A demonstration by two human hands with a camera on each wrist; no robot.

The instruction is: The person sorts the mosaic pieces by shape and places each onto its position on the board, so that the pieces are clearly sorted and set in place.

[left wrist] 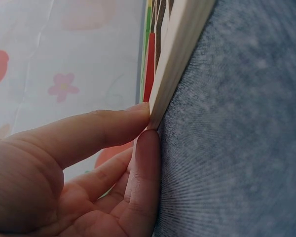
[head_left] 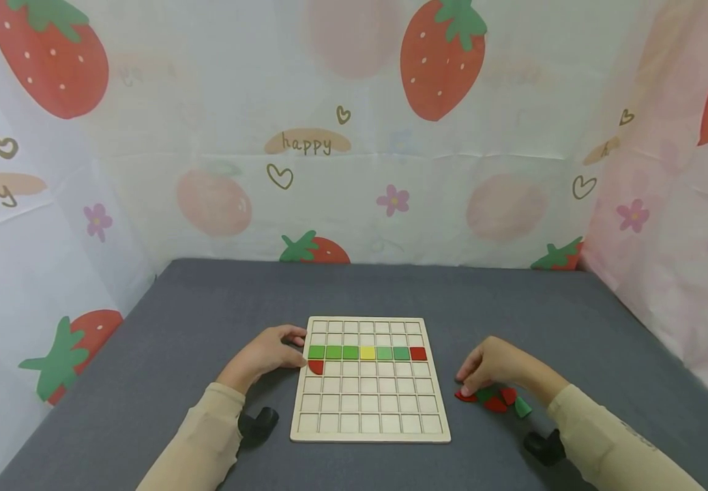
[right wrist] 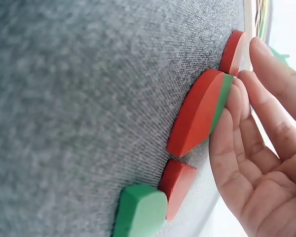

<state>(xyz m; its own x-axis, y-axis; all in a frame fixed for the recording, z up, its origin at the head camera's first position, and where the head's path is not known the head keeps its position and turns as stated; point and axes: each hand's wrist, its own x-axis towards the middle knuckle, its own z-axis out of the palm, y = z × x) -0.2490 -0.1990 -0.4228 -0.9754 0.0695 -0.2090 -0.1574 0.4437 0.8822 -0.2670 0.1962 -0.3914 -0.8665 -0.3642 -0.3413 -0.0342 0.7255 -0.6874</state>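
Observation:
A pale wooden grid board [head_left: 296,429] lies on the grey table. One row holds green, yellow and red squares [head_left: 418,353]; below its left end sits a red rounded piece [head_left: 315,367]. My left hand [head_left: 268,351] touches the board's left edge with thumb and fingertips, seen closer in the left wrist view [left wrist: 103,168]. Right of the board, my right hand [head_left: 495,365] reaches down over loose pieces. Its thumb and fingertips are beside a small red piece [right wrist: 232,54] on the cloth; no grip shows. A red piece [right wrist: 197,113] with green behind it lies close to the fingers.
Another red piece [right wrist: 177,185] and a green piece [right wrist: 143,210] lie on the grey cloth [head_left: 237,293] nearer the right wrist. A dark wrist mount [head_left: 258,426] sits under the left wrist, another [head_left: 544,447] under the right. Strawberry-patterned curtains [head_left: 354,198] surround the table's back and sides.

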